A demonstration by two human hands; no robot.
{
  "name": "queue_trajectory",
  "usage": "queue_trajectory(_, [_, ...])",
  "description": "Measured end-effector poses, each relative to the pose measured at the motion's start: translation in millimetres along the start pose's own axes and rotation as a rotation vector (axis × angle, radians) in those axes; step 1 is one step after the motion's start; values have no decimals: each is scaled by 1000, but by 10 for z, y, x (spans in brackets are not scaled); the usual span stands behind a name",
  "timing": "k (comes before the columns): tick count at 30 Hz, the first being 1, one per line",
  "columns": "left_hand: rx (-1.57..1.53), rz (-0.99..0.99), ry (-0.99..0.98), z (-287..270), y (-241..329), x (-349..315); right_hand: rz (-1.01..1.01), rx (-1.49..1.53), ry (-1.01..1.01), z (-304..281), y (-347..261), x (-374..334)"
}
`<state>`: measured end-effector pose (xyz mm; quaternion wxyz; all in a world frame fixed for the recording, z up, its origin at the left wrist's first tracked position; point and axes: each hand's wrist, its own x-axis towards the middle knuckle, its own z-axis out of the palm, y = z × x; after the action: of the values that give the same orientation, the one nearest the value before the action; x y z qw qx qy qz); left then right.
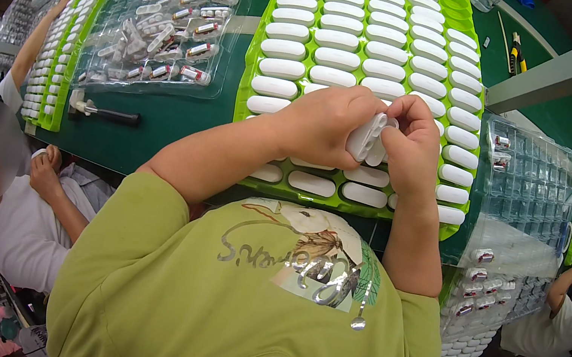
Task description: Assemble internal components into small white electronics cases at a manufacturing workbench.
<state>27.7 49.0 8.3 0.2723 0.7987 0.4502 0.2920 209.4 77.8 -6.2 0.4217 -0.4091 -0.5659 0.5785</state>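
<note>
Both my hands are closed around a white oval case (364,137), held just above the near part of a bright green tray (252,69). Its two halves look parted, with hollows showing inside one of them. My left hand (330,121) grips the case from the left, fingers wrapped round it. From the right, my right hand (415,146) pinches its edge between thumb and fingers. Rows of similar white oval cases (335,58) fill the slots of the green tray under my hands. My fingers hide part of the held case.
Left of the green tray lies a clear plastic tray (215,82) with loose clear parts and small red-and-silver pieces. A black-handled tool (110,114) rests nearby. Another clear tray (527,198) stands at right, beside a grey post (548,79). Co-workers sit at left (35,211) and right (555,322).
</note>
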Motion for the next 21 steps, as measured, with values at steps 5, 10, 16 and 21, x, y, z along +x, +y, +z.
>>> queue_trajectory(5, [16,200,80,-8,-90,33,183,173,-136,-80,-58,-5])
queue_trajectory(10, [-18,169,105,8,-96,32,12,104,39,9,-82,-18])
queue_trajectory(16, [29,116,170,-4,-55,-13,-76,-217,82,4,-210,-92])
queue_trajectory(21, [103,177,258,6,-66,-2,3,-217,65,42,-182,-87])
